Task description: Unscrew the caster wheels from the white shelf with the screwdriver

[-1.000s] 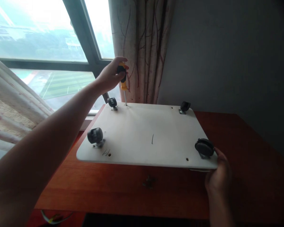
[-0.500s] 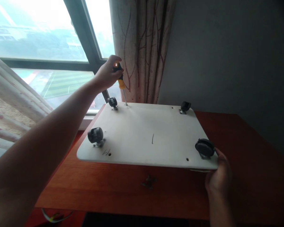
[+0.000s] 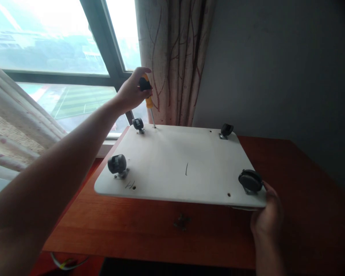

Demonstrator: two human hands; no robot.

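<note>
My left hand [image 3: 135, 90] is closed round the yellow and black handle of a screwdriver [image 3: 149, 101]. Its shaft slants down, with the tip in a hole near the far left edge of a white board [image 3: 172, 153]. Black caster wheels stand up at the board's corners: far left [image 3: 138, 124], near left [image 3: 117, 165], far right [image 3: 227, 129] and near right [image 3: 250, 180]. At the near right corner, my right hand [image 3: 268, 211] grips the edge of the board beside the caster; some of its fingers are hidden underneath.
Below the board is a reddish-brown wooden table [image 3: 149, 230]. A small cluster of screws or similar bits [image 3: 181, 221] lies near its front. Behind stand a window [image 3: 60, 78], a patterned curtain [image 3: 175, 61] and a grey wall [image 3: 270, 69]. A pale cable [image 3: 66, 264] shows at lower left.
The screwdriver handle has turned slightly in my left hand, its tip staying at the same hole. The whole view has shifted a little; my right hand keeps its hold on the board.
</note>
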